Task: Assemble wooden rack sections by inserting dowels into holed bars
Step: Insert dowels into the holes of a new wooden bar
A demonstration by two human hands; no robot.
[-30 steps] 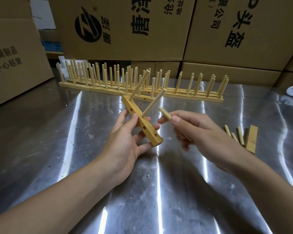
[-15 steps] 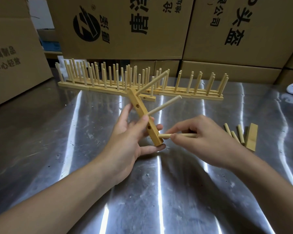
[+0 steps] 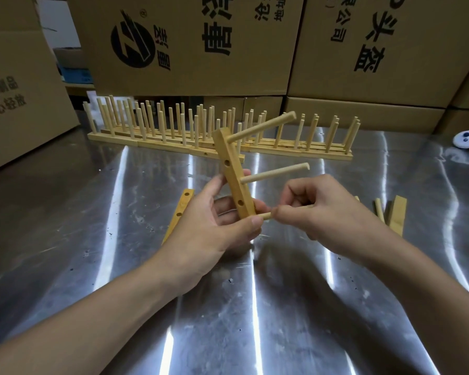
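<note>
A holed bar (image 3: pixel 234 174) is held by the left hand (image 3: pixel 211 226); a dowel (image 3: pixel 267 215) is pinched against its lower end by the right hand (image 3: pixel 328 212).

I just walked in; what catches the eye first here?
Two bare hands at the centre: the left hand grips a tilted holed bar with two dowels sticking out, while the right hand pinches a third dowel at its lower end. Behind them, a long row of finished rack sections stands on the shiny steel table, before stacked cardboard boxes.
</note>
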